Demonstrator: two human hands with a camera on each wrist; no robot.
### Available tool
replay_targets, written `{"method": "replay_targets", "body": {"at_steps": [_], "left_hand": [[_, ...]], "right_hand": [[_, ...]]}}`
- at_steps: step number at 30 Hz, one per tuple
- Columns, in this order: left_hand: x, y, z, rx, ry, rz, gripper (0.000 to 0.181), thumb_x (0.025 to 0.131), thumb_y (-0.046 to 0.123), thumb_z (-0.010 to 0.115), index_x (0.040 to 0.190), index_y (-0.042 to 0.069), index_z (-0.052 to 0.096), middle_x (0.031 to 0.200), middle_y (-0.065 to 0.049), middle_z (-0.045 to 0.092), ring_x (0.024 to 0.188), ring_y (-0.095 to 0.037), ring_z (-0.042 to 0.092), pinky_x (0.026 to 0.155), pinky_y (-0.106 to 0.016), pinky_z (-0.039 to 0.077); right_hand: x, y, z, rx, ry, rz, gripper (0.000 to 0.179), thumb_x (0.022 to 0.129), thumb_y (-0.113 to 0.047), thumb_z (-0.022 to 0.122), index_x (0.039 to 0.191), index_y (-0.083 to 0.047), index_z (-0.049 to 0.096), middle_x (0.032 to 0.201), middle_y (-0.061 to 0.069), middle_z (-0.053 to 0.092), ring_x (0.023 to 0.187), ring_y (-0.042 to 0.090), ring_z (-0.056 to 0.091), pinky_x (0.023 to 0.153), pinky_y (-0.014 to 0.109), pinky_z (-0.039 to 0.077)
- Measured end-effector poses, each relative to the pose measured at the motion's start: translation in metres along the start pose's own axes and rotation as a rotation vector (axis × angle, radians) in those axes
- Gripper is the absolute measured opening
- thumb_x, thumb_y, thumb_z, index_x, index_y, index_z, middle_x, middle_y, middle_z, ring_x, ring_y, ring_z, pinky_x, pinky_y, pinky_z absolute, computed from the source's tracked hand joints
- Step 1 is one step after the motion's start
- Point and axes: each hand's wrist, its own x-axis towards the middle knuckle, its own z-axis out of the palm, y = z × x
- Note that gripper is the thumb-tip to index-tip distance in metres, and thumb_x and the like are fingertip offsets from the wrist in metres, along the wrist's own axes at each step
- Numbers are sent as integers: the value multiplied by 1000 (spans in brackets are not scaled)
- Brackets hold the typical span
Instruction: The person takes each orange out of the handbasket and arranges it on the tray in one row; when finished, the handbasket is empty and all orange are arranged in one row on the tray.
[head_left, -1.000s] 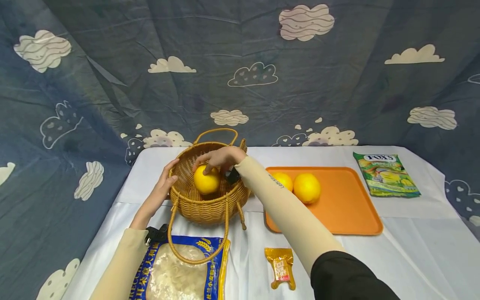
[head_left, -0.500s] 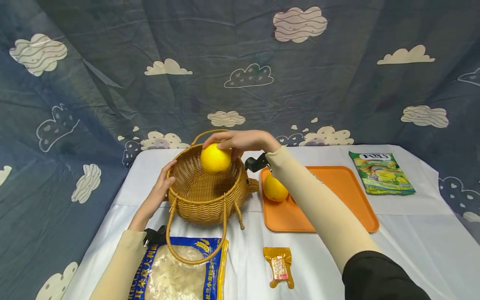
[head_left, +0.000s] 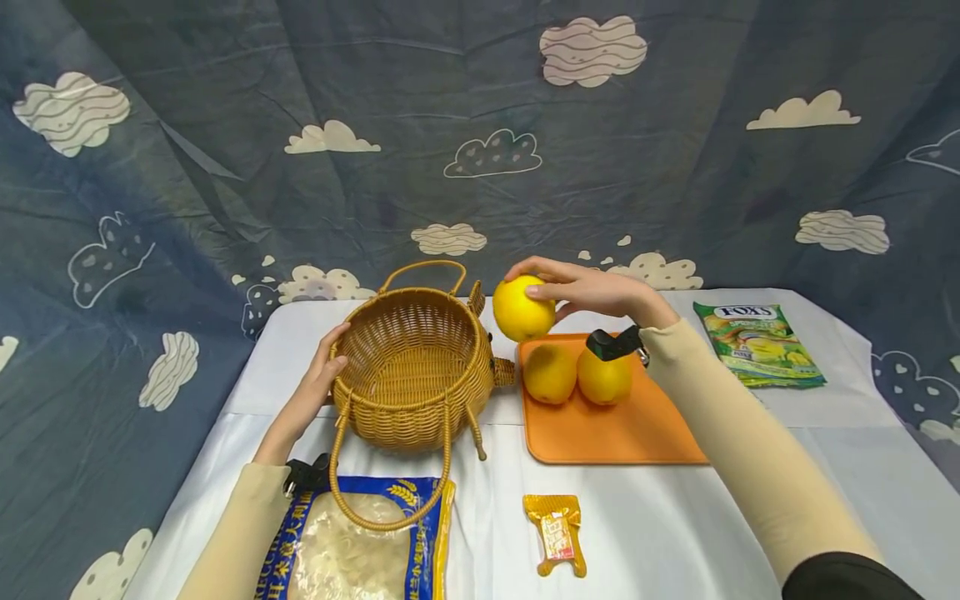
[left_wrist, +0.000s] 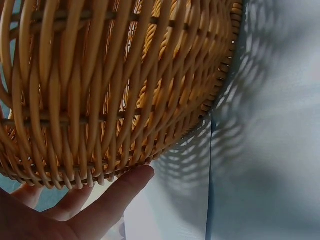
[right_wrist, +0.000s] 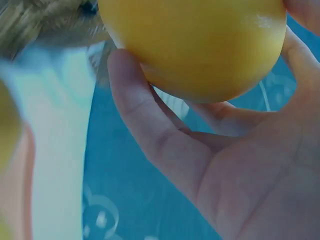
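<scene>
My right hand [head_left: 588,287] holds a round yellow orange [head_left: 523,308] in the air above the back left corner of the orange tray [head_left: 660,437]. In the right wrist view, the thumb and fingers curl about the held fruit [right_wrist: 200,50]. Two more oranges, a left one [head_left: 550,375] and a right one [head_left: 604,379], sit side by side on the tray. My left hand [head_left: 311,387] rests on the left rim of a wicker basket [head_left: 408,425], its fingers fairly straight. The left wrist view shows the thumb [left_wrist: 117,192] touching the basket's edge.
A blue pasta bag [head_left: 356,542] lies in front of the basket, whose front handle [head_left: 390,527] hangs over it. A small gold-wrapped packet [head_left: 557,533] lies in front of the tray. Behind the tray's right side is a green FOX'S candy bag [head_left: 761,346]. A cloud-patterned cloth [head_left: 420,192] hangs behind.
My right hand has lifted the orange out of the basket and carried it right, over the tray. The basket's inside now shows bare. My left hand stays at the rim.
</scene>
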Motion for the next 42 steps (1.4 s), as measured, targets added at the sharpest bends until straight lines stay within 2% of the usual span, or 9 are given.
{"method": "replay_targets", "body": {"at_steps": [5,11,16,20,24,27,31,37,42], "left_hand": [[0,0,0,-3,-2,-2,59,100,30,35,154,25,12,157,-15,3,129,-53,28,79,-67,43],[1,-5,-2,16,-6,-4,57,101,33,34,153,27,12,157,-15,5,127,-53,31,79,-64,44],[1,-6,-2,23,-9,-1,56,102,32,33,153,28,12,156,-16,6,125,-53,33,77,-60,47],[2,-6,-2,27,-7,-4,56,101,32,33,153,27,12,156,-16,6,123,-54,35,75,-59,47],[1,-6,-2,29,-4,-5,56,101,32,33,153,27,12,156,-16,6,123,-54,35,74,-59,48],[1,-6,-2,27,-2,-2,56,101,32,33,153,27,13,156,-16,6,123,-55,34,75,-60,47],[1,-6,-2,24,-4,-3,56,101,30,33,153,27,13,156,-15,5,124,-55,34,75,-60,47],[1,-5,-2,23,0,-5,57,101,31,34,153,27,13,156,-15,6,123,-55,34,75,-61,47],[1,-4,-1,23,-5,-7,57,101,30,34,153,27,13,156,-15,5,124,-55,33,76,-61,46]], "right_hand": [[-41,32,-15,-40,103,74,43,102,-37,44,142,-24,37,142,11,33,113,35,51,88,50,47],[-88,71,-25,23,202,135,47,102,-33,45,145,-19,32,148,13,22,114,37,48,87,46,49],[-123,99,-28,48,253,205,49,103,-31,43,146,-14,27,146,19,25,113,33,48,87,46,46],[-142,119,-28,52,266,265,51,102,-31,43,147,-14,26,147,20,24,118,38,41,90,51,42],[-149,135,-23,15,255,309,55,101,-33,45,149,-13,26,148,22,22,122,42,35,90,49,40],[-149,142,-18,2,246,313,56,101,-33,46,149,-12,27,151,23,16,124,44,31,90,48,40],[-147,145,-14,-23,244,324,56,101,-34,47,149,-13,29,153,23,8,125,45,29,89,51,41],[-146,145,-10,-59,264,325,58,100,-35,48,150,-13,28,153,23,5,120,43,33,83,47,43],[-147,147,-7,-61,270,338,62,99,-37,49,152,-16,24,154,23,5,125,46,30,89,52,42]]}}
